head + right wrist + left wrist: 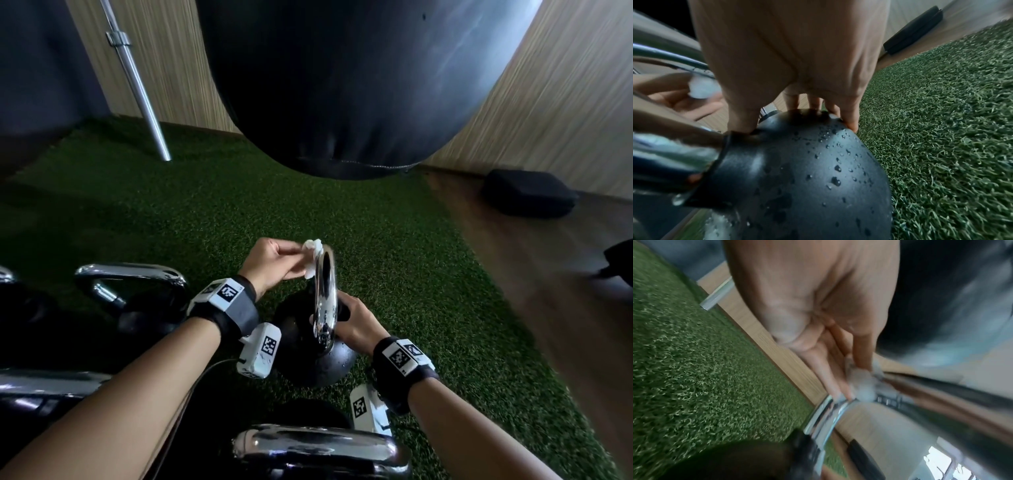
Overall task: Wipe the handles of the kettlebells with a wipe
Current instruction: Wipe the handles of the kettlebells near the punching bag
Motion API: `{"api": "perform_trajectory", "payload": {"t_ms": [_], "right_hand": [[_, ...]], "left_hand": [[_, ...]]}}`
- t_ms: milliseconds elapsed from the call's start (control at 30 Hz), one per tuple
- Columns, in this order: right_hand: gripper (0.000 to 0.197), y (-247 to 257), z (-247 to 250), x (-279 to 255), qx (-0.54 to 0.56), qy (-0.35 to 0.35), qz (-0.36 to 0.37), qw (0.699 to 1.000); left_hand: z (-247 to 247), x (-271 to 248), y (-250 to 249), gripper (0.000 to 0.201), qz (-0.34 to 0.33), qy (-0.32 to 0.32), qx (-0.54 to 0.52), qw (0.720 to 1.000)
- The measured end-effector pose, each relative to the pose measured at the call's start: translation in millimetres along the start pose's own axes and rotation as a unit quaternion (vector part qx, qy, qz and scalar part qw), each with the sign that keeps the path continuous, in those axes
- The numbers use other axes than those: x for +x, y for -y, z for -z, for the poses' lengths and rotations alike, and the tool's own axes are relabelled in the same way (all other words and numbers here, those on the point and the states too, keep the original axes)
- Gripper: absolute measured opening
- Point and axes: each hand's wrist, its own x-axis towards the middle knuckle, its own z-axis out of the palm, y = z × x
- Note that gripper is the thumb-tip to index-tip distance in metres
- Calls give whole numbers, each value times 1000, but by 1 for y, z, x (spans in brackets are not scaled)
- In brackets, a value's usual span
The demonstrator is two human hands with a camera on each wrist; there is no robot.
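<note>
A black kettlebell (310, 363) with a chrome handle (325, 294) stands on the green turf, its ball (807, 178) wet with droplets. My left hand (274, 263) pinches a small crumpled white wipe (312, 257) against the far top of that handle; the left wrist view shows the wipe (864, 386) pressed on the chrome handle (822, 417) by my fingertips. My right hand (352, 323) grips the top of the ball beside the handle's base, fingers (849, 120) curled over its far side. The wipe (701, 90) also shows at left in the right wrist view.
Other chrome-handled kettlebells stand at left (133, 284) and in front below (318, 448). A big black punching bag (342, 85) hangs just beyond. A steel bar (137, 82) leans on the wooden wall. A black pad (529, 198) lies on the wood floor at right.
</note>
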Motion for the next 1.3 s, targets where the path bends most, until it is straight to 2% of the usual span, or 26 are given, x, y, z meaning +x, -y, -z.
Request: {"api": "perform_trajectory", "payload": {"t_ms": [100, 200, 267, 300, 367, 433, 500, 600, 633, 767, 900, 1067, 1200, 1300], "right_hand": [[68, 0, -1, 0, -2, 2, 0, 1000], [66, 3, 1, 0, 7, 4, -4, 1000], [56, 7, 4, -3, 13, 7, 0, 1000], [52, 8, 5, -5, 17, 8, 1, 1000], [50, 10, 5, -7, 22, 9, 5, 1000], [54, 12, 4, -8, 17, 8, 7, 1000], [60, 12, 5, -7, 18, 8, -1, 1000], [65, 15, 5, -9, 15, 6, 1, 1000], [66, 16, 5, -9, 14, 4, 0, 1000], [77, 13, 4, -9, 4, -5, -5, 1000], [78, 12, 4, -8, -8, -5, -2, 1000], [73, 14, 5, -11, -4, -4, -4, 1000], [67, 19, 6, -14, 3, -4, 6, 1000], [72, 17, 6, -14, 6, -7, -5, 1000]], "left_hand": [[7, -6, -9, 11, 25, 53, 0, 998], [2, -7, -13, 11, -7, 0, 44, 999], [-1, -8, -15, 13, 13, -19, 50, 999], [0, -9, -15, 12, 40, 0, 25, 999], [7, -17, -17, 6, 104, 87, -28, 990], [14, -27, -19, 6, 128, 170, -2, 977], [15, -34, -22, 8, 99, 192, 27, 976], [12, -37, -19, 11, 57, 141, 22, 988], [12, -39, -16, 13, 49, 145, 25, 988], [17, -53, -3, 22, 7, 230, 131, 964], [17, -58, -6, 21, -66, 210, 187, 957], [12, -63, 3, 21, -77, 212, 296, 928], [10, -62, 3, 21, -104, 192, 322, 921], [8, -65, 13, 18, -116, 182, 331, 919]]}}
